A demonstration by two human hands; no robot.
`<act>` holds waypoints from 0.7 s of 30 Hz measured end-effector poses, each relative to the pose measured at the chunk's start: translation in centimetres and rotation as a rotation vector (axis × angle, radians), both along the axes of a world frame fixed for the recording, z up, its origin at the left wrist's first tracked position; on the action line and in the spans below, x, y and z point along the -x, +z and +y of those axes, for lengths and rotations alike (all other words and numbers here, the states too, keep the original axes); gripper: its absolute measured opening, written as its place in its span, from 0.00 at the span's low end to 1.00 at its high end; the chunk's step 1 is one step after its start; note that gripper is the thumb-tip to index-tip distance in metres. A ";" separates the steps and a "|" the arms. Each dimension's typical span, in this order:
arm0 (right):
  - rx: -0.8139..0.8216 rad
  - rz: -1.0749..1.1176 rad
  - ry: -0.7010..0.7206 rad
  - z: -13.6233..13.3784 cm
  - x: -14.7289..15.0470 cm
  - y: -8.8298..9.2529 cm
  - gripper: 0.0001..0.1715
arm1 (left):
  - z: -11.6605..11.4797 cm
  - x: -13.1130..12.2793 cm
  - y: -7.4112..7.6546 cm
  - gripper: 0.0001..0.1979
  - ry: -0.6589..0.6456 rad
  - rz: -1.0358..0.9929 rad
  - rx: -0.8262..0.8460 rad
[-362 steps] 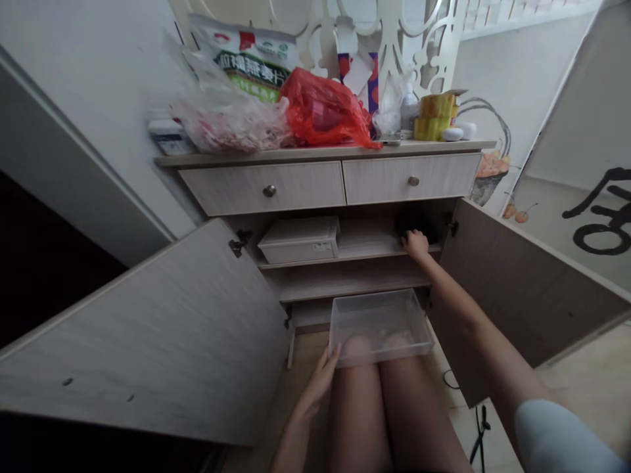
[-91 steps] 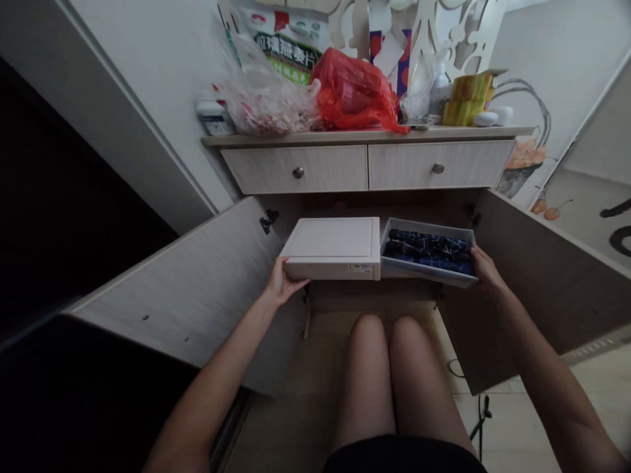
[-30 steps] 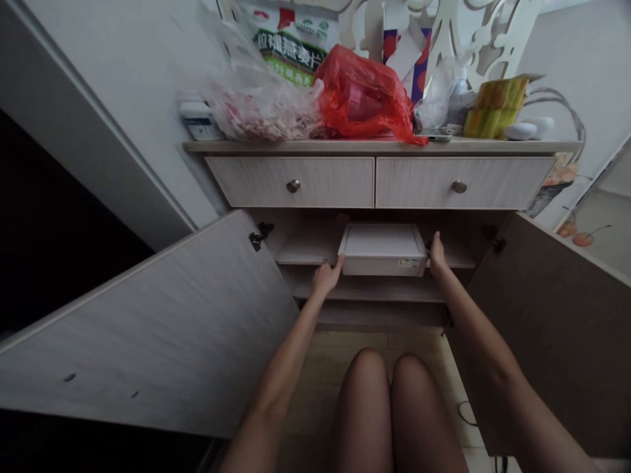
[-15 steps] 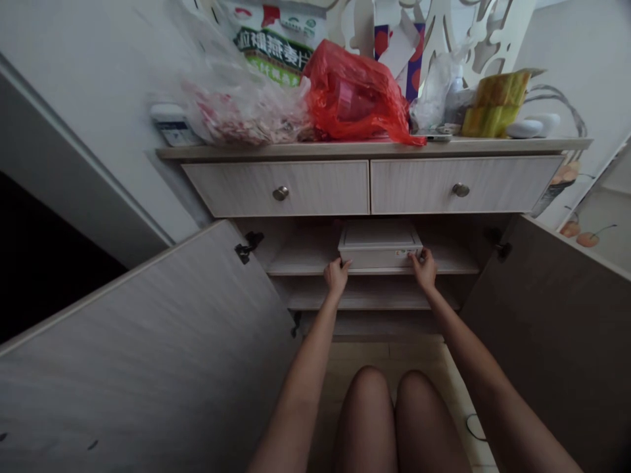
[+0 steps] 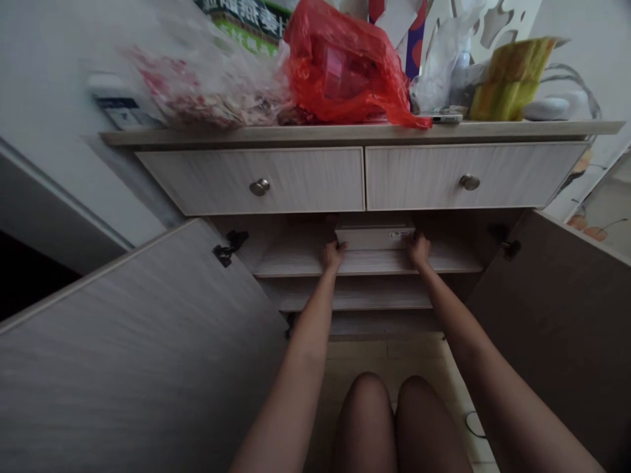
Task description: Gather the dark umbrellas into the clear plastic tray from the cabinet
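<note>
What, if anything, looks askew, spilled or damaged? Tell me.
Nothing clearly spilled or damaged. The crumpled red plastic bag looks untidy, its tail reaching the front edge of the pale wooden countertop. The white rectangular box looks fairly straight.

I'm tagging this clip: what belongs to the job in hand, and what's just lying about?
In the job: white box; left hand; right hand; upper shelf.

Lying about on the cabinet top: red plastic bag; green-labelled packet; yellow stack.

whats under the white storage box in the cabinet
The upper shelf is under the white storage box; its surface shows in front and to either side. The patch directly beneath is covered by the box.
</note>
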State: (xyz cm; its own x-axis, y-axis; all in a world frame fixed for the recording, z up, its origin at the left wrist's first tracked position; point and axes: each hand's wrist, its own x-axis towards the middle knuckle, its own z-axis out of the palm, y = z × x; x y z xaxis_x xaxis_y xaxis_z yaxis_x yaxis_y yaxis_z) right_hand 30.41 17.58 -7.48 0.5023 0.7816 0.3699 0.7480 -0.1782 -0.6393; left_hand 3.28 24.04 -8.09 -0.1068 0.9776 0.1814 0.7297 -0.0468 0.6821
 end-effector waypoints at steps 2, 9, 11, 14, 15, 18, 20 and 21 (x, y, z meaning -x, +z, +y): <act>0.013 -0.005 -0.006 0.2 0.1 0.3 0.19 | 0.5 0.0 0.0 0.14 0.007 0.015 -0.012; 0.061 0.000 0.000 1.1 0.1 0.8 0.23 | 1.4 -0.2 0.3 0.13 0.003 0.028 -0.022; 0.067 -0.003 -0.001 1.5 0.1 0.9 0.25 | 1.7 -0.3 0.4 0.13 -0.001 0.020 -0.017; 0.059 -0.010 -0.011 1.8 0.1 0.8 0.25 | 2.0 -0.4 0.4 0.14 0.003 0.002 -0.005; 0.057 -0.008 -0.018 1.8 0.1 0.8 0.25 | 2.1 -0.4 0.4 0.14 0.006 -0.005 0.000; 0.058 0.015 -0.032 1.8 0.1 0.7 0.24 | 2.1 -0.5 0.7 0.14 0.016 -0.031 0.016; 0.053 0.037 -0.027 2.0 -0.1 1.0 0.24 | 2.0 -0.6 1.1 0.14 0.020 -0.055 0.030; 0.055 0.052 -0.019 2.1 -0.1 1.3 0.24 | 1.9 -0.8 1.4 0.14 0.023 -0.070 0.038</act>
State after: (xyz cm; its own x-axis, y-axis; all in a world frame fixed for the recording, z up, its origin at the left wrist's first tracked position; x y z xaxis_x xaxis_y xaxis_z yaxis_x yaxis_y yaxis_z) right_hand 30.52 19.63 -6.20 0.5346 0.7902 0.2996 0.7103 -0.2281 -0.6659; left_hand 4.07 25.92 -6.66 -0.1403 0.9808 0.1356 0.6810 -0.0039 0.7322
